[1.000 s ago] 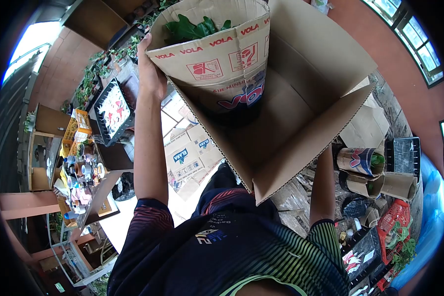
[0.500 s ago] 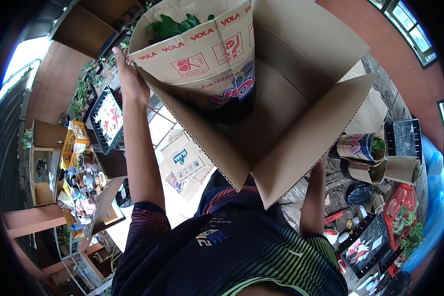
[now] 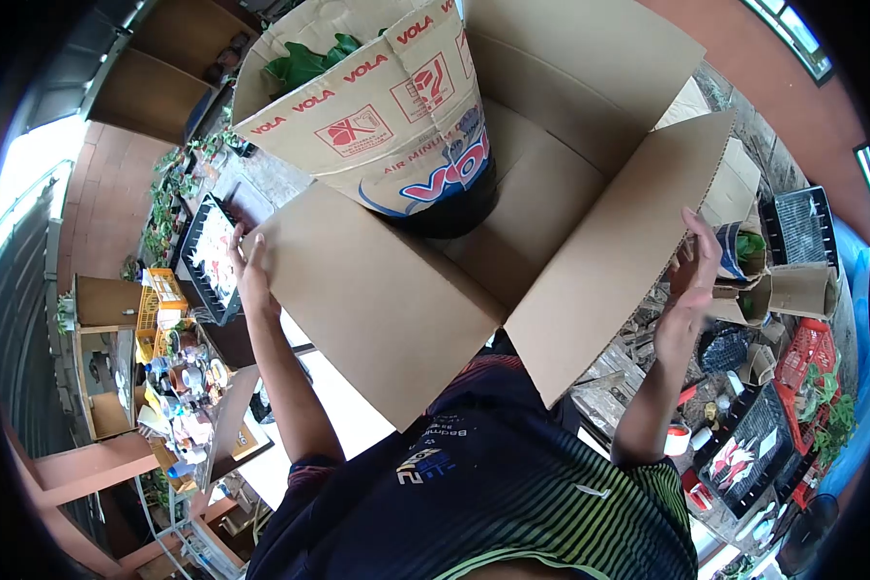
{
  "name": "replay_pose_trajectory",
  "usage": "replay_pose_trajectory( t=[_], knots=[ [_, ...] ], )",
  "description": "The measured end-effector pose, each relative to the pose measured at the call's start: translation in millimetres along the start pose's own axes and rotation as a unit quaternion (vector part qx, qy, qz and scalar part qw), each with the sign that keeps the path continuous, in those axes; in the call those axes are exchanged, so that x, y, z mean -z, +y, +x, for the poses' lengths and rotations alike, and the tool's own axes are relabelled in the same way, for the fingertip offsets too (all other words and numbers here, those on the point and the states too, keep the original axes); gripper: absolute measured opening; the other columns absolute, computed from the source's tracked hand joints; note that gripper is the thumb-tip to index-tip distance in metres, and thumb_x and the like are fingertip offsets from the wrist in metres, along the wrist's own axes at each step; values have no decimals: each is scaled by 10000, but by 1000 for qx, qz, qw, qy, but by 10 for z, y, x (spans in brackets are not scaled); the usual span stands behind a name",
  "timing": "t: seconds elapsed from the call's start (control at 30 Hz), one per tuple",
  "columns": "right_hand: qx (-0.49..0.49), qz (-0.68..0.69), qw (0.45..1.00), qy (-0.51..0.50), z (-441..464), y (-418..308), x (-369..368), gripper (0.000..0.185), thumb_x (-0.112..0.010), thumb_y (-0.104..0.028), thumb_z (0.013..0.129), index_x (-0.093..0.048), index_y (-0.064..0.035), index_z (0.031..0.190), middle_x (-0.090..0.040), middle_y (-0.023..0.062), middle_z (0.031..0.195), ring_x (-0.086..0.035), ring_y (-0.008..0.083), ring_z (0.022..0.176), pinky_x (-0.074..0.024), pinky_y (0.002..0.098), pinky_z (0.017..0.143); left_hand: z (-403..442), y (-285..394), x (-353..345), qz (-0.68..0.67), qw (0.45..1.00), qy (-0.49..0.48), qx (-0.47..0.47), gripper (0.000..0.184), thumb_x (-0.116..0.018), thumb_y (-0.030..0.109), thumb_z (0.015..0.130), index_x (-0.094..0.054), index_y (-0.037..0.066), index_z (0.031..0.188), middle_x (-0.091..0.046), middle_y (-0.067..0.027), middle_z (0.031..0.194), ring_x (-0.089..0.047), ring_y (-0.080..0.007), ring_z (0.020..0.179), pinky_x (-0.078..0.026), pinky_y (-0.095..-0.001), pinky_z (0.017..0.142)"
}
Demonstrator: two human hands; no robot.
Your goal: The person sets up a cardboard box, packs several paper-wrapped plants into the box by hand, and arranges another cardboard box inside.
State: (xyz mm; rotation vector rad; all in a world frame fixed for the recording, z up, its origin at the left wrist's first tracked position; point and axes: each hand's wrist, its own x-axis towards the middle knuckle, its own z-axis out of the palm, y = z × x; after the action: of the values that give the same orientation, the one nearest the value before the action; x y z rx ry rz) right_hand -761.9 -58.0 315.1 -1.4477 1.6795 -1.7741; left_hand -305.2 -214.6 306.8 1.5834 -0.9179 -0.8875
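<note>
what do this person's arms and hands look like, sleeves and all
The left fingers and right fingers are ungloved. The left forearm and right forearm are bare, with no watch or cable visible. Both sleeves are short and dark: the left sleeve carries reddish stripes, the right sleeve yellow-green ones.

Bright daylight; opening [image 3: 39, 172] beyond left hand [image 3: 252, 280] blown out. Box [image 3: 551, 184] interior, between left and right hand [image 3: 691, 280], softly shaded. Fisheye bends edges; corners black.
</note>
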Motion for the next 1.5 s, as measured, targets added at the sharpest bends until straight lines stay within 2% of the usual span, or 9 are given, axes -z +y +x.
replay_pose_trajectory(
  t=[0.07,0.17,0.33,0.6,0.83,1.13,1.27,1.33,1.5],
  knots=[
    [-8,25,1000,13,-64,52,34,729,-293,-663,928,-406,-49,1305,-378,112,1340,-377,268,1271,-298,422,1055,140,-567,228,59,997,-11,-45,527,-625,230,914,-391,165,1382,-481,-132,1287,-519,-245,1111,-469,-361,895],
    [-40,47,994,96,-131,61,88,358,-570,-146,893,-429,-55,1209,-441,91,1183,-437,196,1095,-304,341,978,172,-1180,318,289,957,13,-21,558,-630,350,903,-414,202,1396,-306,-226,1392,-352,-333,1272,-370,-425,1010],
    [-113,58,984,127,-334,43,211,321,-506,-88,906,-420,-54,1213,-442,91,1156,-443,164,1021,-326,305,930,247,-1722,59,326,940,-40,-90,544,-578,392,918,-413,212,1405,-302,-229,1416,-249,-403,1331,-276,-468,1075],
    [-252,6,960,121,-721,90,314,591,-508,-225,957,-238,-65,1459,-423,190,1338,-526,239,1072,-417,350,932,560,-965,-543,289,950,-93,-73,679,-503,503,920,-343,95,1440,-331,-169,1468,-182,-352,1406,-128,-465,1144],
    [-217,-111,968,58,-923,261,254,870,-618,-260,910,-32,42,1476,-162,242,1521,-211,271,1398,-217,344,1126,533,-875,-820,133,977,-144,-79,625,-602,338,909,-361,102,1434,-363,-116,1460,-356,-264,1309,-245,-355,1087],
    [-276,-83,957,31,-1173,994,110,1149,-757,-400,770,32,76,1456,-291,305,1445,-392,324,1307,-323,353,1074,711,-922,-842,47,980,-168,-91,398,-512,236,979,-492,59,1335,-544,-70,1292,-498,-172,1162,-329,-303,1020],
    [-362,-119,919,-103,-1266,1435,-69,1103,-582,-641,815,-81,116,1442,-277,330,1433,-385,390,1292,-332,391,1070,677,-1010,-874,73,973,-184,-116,458,-478,326,987,-441,86,1376,-499,-95,1342,-454,-214,1233,-305,-370,1054],
    [-373,-157,904,-136,-1299,1558,-340,1040,-473,-678,856,-111,97,1448,-210,322,1463,-321,399,1327,-306,393,1087,543,-1100,-945,304,923,-65,-225,563,-426,453,977,-357,130,1433,-370,-134,1447,-338,-287,1332,-228,-484,1088],
    [-440,5,884,-157,-1163,1662,-1028,962,-167,-769,861,-143,-44,1493,-170,245,1503,-241,383,1376,-267,413,1104,221,-1280,-1146,57,981,-148,-113,769,-417,545,942,16,269,1515,25,-116,1570,-61,-331,1437,-83,-569,1115]
  ],
)
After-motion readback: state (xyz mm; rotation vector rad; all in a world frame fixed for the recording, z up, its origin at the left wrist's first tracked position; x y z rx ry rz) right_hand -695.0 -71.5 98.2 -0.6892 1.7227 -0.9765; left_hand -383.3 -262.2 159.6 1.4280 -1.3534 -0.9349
